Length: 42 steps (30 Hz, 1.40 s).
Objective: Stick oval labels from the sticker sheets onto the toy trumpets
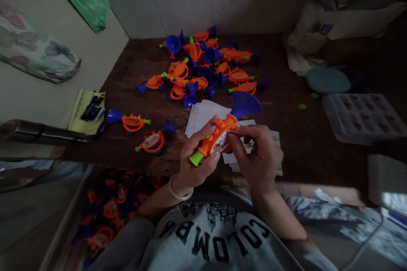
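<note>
An orange toy trumpet [219,136] with a blue bell and a lime-green mouthpiece is held in my left hand [199,152], fingers wrapped around its body and thumb along the lower side. It tilts with the bell up and to the right. On its side panel lies a printed sticker [220,143]. My right hand [259,156] is closed, thumb and forefinger pinching at the sticker's right edge; the fingers partly hide it. Beneath the hands are a stack of white sheets [203,114] and some printed sheets [275,137].
Several toy trumpets [178,70] are heaped at the back of the dark table. A plain one [132,123] and a stickered one [153,140] lie at left. More fill a container [111,209] below the table. A clear plastic tray [365,116] sits at right.
</note>
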Tool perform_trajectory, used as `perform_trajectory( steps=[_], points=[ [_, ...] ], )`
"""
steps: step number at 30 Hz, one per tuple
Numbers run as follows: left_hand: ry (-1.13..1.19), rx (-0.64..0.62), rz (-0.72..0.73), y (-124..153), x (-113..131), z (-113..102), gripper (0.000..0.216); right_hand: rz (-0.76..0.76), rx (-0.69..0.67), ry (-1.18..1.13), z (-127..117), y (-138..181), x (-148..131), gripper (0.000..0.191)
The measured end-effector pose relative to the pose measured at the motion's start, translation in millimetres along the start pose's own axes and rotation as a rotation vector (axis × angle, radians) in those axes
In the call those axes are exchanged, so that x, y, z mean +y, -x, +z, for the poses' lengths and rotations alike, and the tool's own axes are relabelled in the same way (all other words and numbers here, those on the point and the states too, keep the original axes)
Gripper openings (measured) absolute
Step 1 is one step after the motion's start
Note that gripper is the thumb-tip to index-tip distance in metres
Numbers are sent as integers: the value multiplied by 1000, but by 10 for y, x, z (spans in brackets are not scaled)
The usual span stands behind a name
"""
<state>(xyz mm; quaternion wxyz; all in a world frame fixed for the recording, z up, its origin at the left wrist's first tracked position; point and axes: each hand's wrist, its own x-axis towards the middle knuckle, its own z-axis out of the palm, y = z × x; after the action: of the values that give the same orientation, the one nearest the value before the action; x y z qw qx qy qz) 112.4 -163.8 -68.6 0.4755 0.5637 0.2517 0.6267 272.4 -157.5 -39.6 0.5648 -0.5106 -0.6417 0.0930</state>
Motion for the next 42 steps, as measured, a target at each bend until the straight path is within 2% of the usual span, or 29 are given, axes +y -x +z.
perform_trajectory(
  steps=[3,5,6,8,11,13,16,18,20,23,25,28,31,34,36,38,40,42],
  points=[
    [-54,30,18,25,0,-6,56,-27,87,105,13,-42,-8,52],
    [-101,23,11,40,13,-23,56,-67,66,128,39,-71,14,75],
    [-128,12,12,46,25,-43,56,-90,36,144,49,-84,48,80],
    [-213,-16,30,64,58,-123,55,-101,5,213,41,-103,182,85],
    [-503,-94,127,126,104,-378,53,44,-40,412,-79,-105,527,72],
    [-792,-200,235,206,118,-630,54,188,-210,534,-204,-85,774,65],
    [-1213,-433,325,369,128,-1042,56,364,-464,662,-332,-38,1032,71],
    [-1414,-581,264,468,148,-1276,58,439,-584,691,-337,-13,1112,80],
    [-1523,-701,114,529,184,-1444,62,480,-669,683,-294,0,1149,85],
    [-1571,-786,-108,538,229,-1557,64,483,-695,650,-228,1,1184,86],
    [-1569,-767,-119,495,222,-1530,58,459,-636,626,-219,-5,1203,79],
    [-1482,-645,57,355,140,-1298,47,459,-462,504,-240,-5,1181,54],
    [-1234,-433,228,116,24,-854,46,504,-311,220,-242,22,1032,40],
    [-1001,-282,266,-184,-62,-370,47,468,-255,-29,-213,64,760,36],
    [-893,-254,203,-370,-83,-132,41,389,-262,-88,-203,83,571,26],
    [-750,-266,74,-511,-67,3,34,273,-266,-65,-212,89,426,14],
    [-589,-291,-94,-598,-18,54,30,158,-259,-23,-237,82,339,9],
    [-460,-304,-249,-638,51,57,31,76,-250,-11,-262,65,295,14]
  ],
)
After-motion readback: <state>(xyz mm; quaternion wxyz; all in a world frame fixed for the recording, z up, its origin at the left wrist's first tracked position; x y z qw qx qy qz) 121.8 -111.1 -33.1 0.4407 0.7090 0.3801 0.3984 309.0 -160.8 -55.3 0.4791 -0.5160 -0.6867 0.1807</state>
